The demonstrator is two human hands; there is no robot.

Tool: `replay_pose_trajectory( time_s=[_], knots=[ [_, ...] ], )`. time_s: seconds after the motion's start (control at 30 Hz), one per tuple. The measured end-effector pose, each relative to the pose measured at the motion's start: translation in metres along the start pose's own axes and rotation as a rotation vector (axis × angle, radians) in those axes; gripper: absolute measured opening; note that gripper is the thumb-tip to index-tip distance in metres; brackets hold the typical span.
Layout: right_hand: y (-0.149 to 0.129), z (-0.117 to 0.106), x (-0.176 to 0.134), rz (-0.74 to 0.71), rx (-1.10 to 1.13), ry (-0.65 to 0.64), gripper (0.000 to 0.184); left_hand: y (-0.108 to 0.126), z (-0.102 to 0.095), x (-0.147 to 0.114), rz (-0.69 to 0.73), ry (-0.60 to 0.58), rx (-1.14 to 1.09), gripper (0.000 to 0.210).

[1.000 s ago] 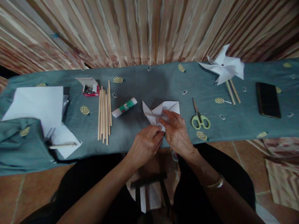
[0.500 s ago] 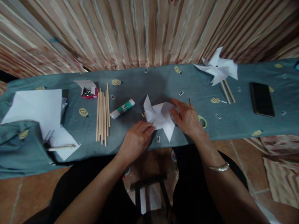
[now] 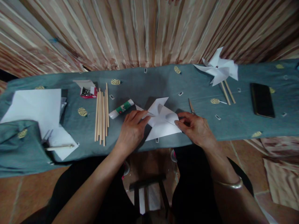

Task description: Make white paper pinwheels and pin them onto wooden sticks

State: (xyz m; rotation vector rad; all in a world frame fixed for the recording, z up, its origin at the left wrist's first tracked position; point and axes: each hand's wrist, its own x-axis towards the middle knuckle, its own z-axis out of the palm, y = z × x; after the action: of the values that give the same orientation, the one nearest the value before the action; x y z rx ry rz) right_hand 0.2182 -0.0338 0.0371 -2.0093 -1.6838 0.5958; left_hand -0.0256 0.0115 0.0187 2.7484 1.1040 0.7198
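Observation:
A white paper pinwheel [image 3: 161, 119] with folded blades lies on the cloth between my hands. My left hand [image 3: 133, 130] pinches its left blade between thumb and fingers. At the opposite side, my right hand [image 3: 197, 127] grips the right edge with thumb and fingertips. Just past the right hand, scissors [image 3: 191, 105] show only a blade; their handle is hidden under that hand. A glue stick [image 3: 121, 109] with a green and white label lies beyond my left hand, near the pinwheel's left tip.
Several wooden sticks [image 3: 101, 115] lie left of the glue stick, beside an open red box of small metal pieces [image 3: 87, 92]. White paper sheets [image 3: 39, 105] and a pen [image 3: 60, 147] are far left. Finished-looking pinwheels [image 3: 218, 68] on sticks and a black phone [image 3: 263, 100] lie right.
The paper pinwheel has turned between my hands, so its blades point differently. My left hand has shifted left and slightly away from me; my right hand has moved a little right and nearer me.

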Motion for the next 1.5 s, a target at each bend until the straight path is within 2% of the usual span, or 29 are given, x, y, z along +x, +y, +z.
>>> replay_pose_trajectory(
  time_s=[0.23,0.4,0.6,0.87,1.0,1.13,1.3,1.37,1.5],
  knots=[
    [0.000,-0.001,-0.003,-0.006,-0.014,0.014,0.019,0.023,0.004,-0.006,0.097,0.034,-0.094,0.021],
    [-0.002,-0.002,-0.005,-0.015,0.000,0.085,0.025,0.030,0.006,-0.005,0.118,-0.066,-0.136,0.025],
    [-0.001,0.001,-0.005,-0.070,-0.032,0.052,0.017,0.035,0.012,-0.004,0.138,-0.085,-0.100,0.015],
    [0.002,-0.001,-0.005,-0.025,-0.049,0.008,0.011,0.036,0.005,-0.006,0.142,-0.054,-0.111,0.019],
    [0.006,-0.002,-0.007,-0.020,0.053,0.033,0.014,0.032,0.007,-0.009,0.100,-0.047,-0.145,0.018],
    [0.009,-0.003,-0.006,-0.151,0.313,0.037,0.027,0.031,0.009,-0.010,0.071,-0.082,-0.169,0.015],
    [0.006,0.000,-0.005,-0.194,0.502,-0.044,0.010,0.033,0.006,-0.010,0.081,-0.080,-0.185,0.016],
    [0.003,0.003,-0.005,-0.184,0.525,-0.047,0.005,0.034,0.005,-0.011,0.097,-0.078,-0.192,0.016],
    [-0.003,0.012,-0.006,-0.162,0.518,-0.004,0.006,0.035,0.005,-0.013,0.108,-0.076,-0.188,0.014]
  ],
)
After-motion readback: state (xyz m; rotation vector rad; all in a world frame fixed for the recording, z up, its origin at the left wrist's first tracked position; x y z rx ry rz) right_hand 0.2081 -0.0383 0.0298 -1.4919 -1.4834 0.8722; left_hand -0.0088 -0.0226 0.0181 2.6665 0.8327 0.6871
